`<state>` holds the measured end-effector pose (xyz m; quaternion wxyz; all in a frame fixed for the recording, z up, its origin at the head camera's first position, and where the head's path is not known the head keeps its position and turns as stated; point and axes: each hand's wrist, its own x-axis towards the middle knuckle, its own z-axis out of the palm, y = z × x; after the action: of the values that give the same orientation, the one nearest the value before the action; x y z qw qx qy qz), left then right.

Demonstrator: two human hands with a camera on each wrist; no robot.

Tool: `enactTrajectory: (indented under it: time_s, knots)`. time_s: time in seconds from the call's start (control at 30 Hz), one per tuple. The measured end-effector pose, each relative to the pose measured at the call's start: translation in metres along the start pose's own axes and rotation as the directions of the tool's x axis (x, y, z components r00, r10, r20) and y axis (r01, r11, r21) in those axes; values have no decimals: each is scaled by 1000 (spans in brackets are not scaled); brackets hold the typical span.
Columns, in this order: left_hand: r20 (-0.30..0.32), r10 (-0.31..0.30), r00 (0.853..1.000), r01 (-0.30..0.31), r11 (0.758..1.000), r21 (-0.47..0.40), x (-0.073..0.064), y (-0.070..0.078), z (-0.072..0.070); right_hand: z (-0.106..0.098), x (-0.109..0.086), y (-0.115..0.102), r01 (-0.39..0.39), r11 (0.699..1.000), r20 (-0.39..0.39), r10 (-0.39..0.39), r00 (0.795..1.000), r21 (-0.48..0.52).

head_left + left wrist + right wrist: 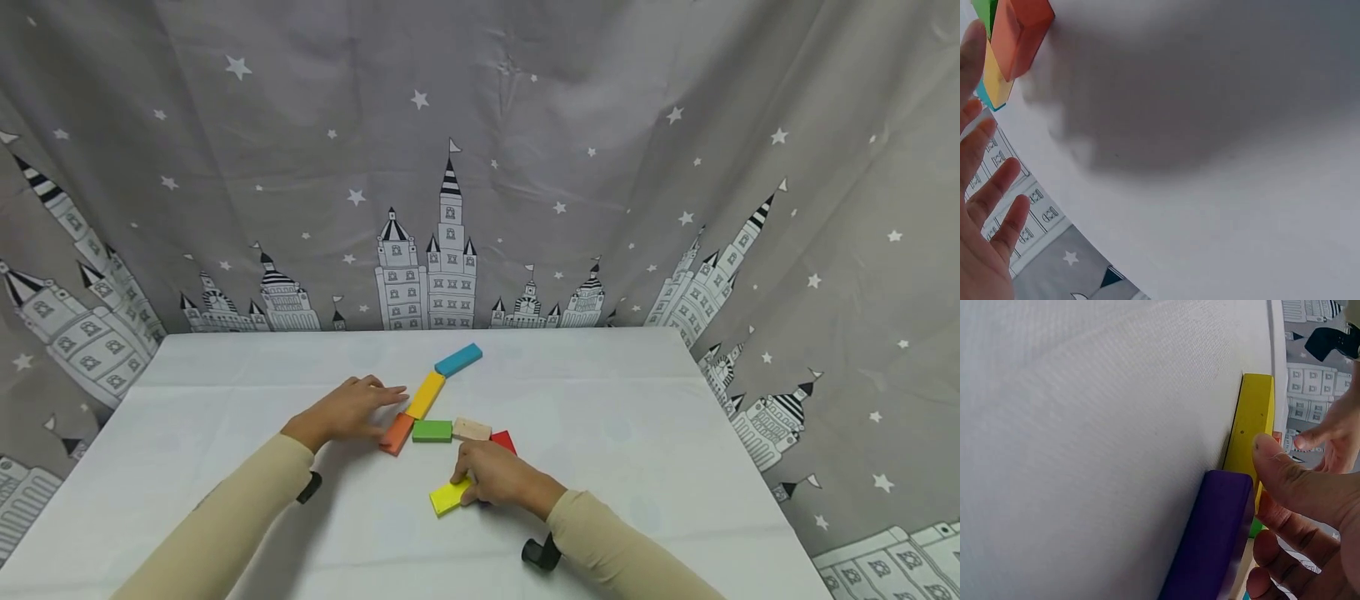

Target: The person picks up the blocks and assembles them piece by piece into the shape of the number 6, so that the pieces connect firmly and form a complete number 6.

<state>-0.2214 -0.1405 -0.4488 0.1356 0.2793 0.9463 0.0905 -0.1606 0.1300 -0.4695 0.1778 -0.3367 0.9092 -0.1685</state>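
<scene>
Apparently, the left hand [348, 413] is spreading its fingers, gripping nothing, beside the orange block [397, 434], perhaps guarding its alignment; in front of the green block [432, 431], the lemon-yellow block [446, 500] is lying by the purple block [1212, 531], the right hand [497, 473] pinching it, seemingly for steadiness.

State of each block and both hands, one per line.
blue block: lying flat
amber block: lying flat
orange block: lying flat
green block: lying flat
natural wood block: lying flat
red block: flat, partly hidden
bright yellow block: pinched
purple block: lying next to bright yellow block
left hand: fingers spread beside orange block
right hand: pinching bright yellow block
</scene>
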Motion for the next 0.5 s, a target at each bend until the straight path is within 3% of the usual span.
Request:
enactTrajectory:
  time_s: [0.5]
  knots:
    - [59, 23, 998, -20, 998, -61, 18, 1, 9, -6, 2, 1, 75, 994, 31, -72, 997, -81]
